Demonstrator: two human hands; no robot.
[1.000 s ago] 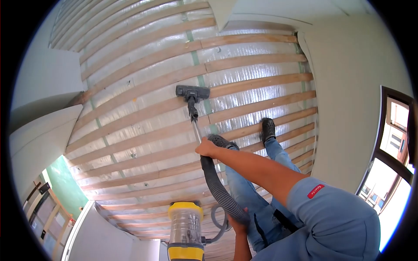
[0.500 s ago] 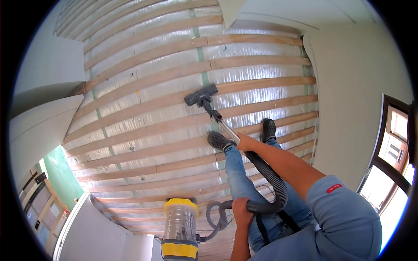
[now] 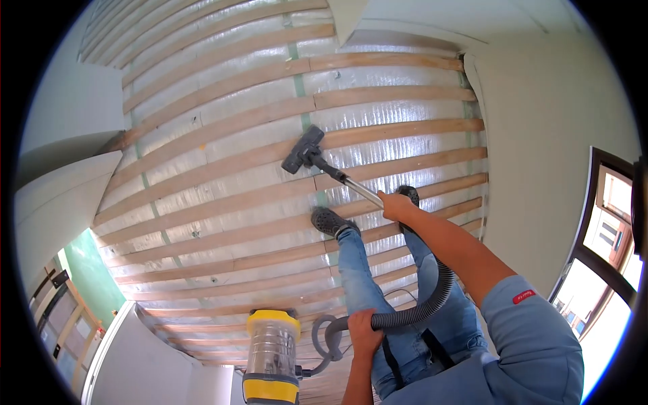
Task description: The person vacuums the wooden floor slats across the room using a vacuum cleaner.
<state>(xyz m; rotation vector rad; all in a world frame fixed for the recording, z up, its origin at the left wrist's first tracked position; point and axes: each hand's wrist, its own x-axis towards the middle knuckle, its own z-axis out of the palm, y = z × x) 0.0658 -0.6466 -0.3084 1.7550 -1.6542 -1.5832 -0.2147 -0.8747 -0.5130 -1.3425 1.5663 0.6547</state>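
My right hand [image 3: 398,206] is closed around the upper end of a metal vacuum tube [image 3: 362,191]. At the tube's far end, a dark floor nozzle [image 3: 303,150] rests, turned at an angle, across a wooden batten and the silvery sheeting. Lower down, my left hand [image 3: 365,329] grips the ribbed black hose [image 3: 413,315] in front of my thigh. From there the hose loops round to the right and up toward my right hand, which hides the joint. To the left stands the yellow and clear vacuum cleaner [image 3: 271,358], linked by the hose.
Rows of wooden battens [image 3: 256,177] run across silvery foil sheeting [image 3: 226,162], with strips of green tape. My dark clogs [image 3: 331,221] stand on them. A pale wall [image 3: 540,135] and a dark-framed window [image 3: 601,236] are on the right. Wooden framing [image 3: 74,317] shows lower left.
The nozzle has swivelled and shifted slightly left, and the tube lies at a flatter angle. My right hand has moved right and up a little; my left hand has shifted left with the hose.
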